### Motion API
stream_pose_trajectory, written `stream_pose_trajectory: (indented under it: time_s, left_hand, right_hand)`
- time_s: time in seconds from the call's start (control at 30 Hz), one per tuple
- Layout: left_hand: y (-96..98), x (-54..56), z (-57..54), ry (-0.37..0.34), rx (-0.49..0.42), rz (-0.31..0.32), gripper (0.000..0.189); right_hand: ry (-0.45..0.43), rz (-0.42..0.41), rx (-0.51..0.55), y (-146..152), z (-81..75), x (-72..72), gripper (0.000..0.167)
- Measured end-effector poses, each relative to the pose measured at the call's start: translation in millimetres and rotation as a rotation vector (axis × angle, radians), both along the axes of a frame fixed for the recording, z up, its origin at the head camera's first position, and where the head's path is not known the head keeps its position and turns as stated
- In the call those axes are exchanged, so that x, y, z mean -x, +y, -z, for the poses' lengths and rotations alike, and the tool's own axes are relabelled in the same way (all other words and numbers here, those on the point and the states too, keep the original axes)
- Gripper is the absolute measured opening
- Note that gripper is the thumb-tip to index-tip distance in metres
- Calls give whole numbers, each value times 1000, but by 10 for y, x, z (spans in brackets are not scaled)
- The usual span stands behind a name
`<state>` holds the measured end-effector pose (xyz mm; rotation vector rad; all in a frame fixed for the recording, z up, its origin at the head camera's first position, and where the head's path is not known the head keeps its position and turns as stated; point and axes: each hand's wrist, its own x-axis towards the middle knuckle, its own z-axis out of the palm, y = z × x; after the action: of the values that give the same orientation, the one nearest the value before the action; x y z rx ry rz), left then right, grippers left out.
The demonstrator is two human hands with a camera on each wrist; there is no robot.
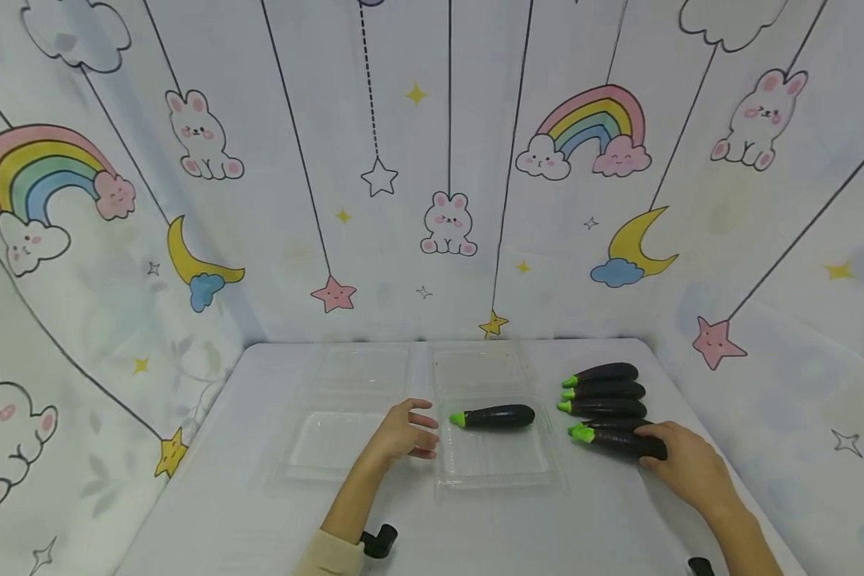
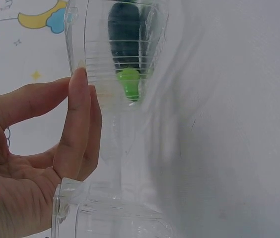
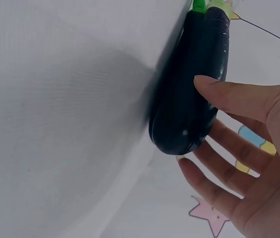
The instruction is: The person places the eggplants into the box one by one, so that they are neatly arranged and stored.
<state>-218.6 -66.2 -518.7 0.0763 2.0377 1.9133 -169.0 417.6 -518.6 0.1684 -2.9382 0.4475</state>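
Observation:
My left hand [image 1: 401,436] is at the left edge of a clear plastic box [image 1: 497,479], its fingers loosely bent with nothing between them. In the left wrist view the fingertips [image 2: 79,84] overlap the box's wall. Inside that box lies one dark eggplant [image 1: 500,417] with a green stem end pointing left. On the right, my right hand [image 1: 694,472] holds the blunt end of the nearest eggplant [image 1: 619,442], the thumb on top and the fingers on its far side. The right wrist view shows this eggplant [image 3: 177,109] alongside another one.
Several more eggplants [image 1: 605,390] lie in a column behind the held one, stems to the left. A second clear box [image 1: 324,444] stands left of the first, and both have lids [image 1: 482,370] folded back toward the patterned backdrop. Dark wrist devices [image 1: 380,542] sit on the forearms.

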Motion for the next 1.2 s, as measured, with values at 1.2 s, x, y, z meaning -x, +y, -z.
stream_pose_trajectory:
  time_s: [1.2]
  left_hand:
    - [-1,1,-6,-18,-28,-5,76]
  right_hand:
    - [232,-73,23,-439,-384,1,47]
